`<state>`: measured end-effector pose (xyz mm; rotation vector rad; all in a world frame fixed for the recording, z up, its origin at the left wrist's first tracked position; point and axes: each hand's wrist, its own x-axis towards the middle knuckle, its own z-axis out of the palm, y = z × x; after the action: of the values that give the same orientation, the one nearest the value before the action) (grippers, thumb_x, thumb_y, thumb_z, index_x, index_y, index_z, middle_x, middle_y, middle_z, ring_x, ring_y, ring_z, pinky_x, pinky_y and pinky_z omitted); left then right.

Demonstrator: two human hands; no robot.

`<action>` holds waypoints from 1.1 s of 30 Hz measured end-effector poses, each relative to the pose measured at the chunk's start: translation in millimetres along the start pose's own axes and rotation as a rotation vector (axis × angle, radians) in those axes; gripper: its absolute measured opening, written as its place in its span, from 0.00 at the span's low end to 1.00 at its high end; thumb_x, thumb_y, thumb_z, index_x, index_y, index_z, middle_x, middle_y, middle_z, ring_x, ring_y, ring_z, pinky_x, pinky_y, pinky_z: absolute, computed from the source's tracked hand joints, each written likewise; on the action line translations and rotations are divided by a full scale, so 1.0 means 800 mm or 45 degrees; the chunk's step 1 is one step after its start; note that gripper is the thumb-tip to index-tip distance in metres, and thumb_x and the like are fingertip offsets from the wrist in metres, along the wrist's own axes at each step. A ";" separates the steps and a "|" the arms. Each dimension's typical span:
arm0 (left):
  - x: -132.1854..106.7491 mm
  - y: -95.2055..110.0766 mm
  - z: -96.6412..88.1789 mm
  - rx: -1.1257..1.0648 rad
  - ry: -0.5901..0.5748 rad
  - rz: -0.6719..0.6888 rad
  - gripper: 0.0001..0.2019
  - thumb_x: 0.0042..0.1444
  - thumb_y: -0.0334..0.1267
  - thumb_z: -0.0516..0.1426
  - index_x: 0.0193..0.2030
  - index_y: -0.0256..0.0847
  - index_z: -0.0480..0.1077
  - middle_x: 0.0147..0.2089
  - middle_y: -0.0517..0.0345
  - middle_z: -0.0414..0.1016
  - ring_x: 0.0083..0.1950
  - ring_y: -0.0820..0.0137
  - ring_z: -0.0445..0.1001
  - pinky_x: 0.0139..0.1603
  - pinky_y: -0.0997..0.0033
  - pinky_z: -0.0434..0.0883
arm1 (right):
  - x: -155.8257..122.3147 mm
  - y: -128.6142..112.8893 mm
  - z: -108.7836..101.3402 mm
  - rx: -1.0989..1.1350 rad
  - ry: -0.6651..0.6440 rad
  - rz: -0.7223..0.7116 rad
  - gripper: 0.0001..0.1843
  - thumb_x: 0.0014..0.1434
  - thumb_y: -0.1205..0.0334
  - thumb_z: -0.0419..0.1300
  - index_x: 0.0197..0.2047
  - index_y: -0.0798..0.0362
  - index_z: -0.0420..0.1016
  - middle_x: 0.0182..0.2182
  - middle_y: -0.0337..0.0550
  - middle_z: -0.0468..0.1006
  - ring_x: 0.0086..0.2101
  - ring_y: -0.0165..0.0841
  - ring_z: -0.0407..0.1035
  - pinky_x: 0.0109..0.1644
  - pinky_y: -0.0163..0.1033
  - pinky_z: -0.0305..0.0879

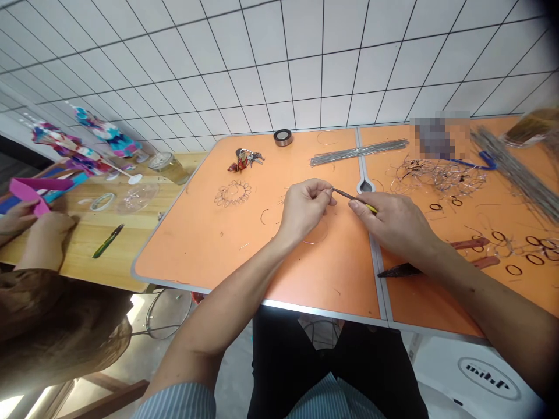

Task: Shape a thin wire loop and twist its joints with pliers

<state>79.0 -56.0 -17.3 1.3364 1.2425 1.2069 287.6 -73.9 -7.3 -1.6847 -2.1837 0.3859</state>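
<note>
White tiles with dark grout (279,58) rise behind an orange tabletop (187,250), whose left and right panels meet at a grey metal strip (382,297). Over the far half of the left panel, the left hand (305,206) is bent inward, thumb and forefinger closed together in a tight pinch; whether a fine wire is caught between them I cannot tell. From the right, the right hand (395,224) has its fingers wrapped around the yellow end of a slim tool (345,193), thumb laid along it. Beyond that grip the dark shaft sticks out leftward and slightly away, its tip meeting the left fingertips, so the tool bridges both hands above the tabletop.

Just below the left hand lies a thin wire loop (316,242); farther left is a wire ring with petal-like loops (233,194). Beyond the hands are a roll of tape (283,138) and a bundle of straight wires (358,152) crossing the strip. Pliers with reddish handles (469,243) lie partly hidden under the right forearm, near a wire tangle (441,177). At far left, another person's hand (20,216) touches pink material (41,192) above a wooden table (140,238).
</note>
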 end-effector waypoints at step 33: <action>-0.005 -0.013 0.015 -0.334 0.048 -0.135 0.04 0.71 0.30 0.64 0.42 0.38 0.79 0.34 0.57 0.87 0.31 0.74 0.84 0.38 0.75 0.79 | 0.001 -0.002 0.003 0.136 -0.048 0.007 0.24 0.78 0.43 0.52 0.40 0.47 0.82 0.32 0.47 0.81 0.35 0.44 0.71 0.39 0.46 0.55</action>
<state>90.0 -59.2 -28.9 1.0482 1.1225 1.2756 285.2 -73.2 -8.3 -1.6386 -2.1452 0.5303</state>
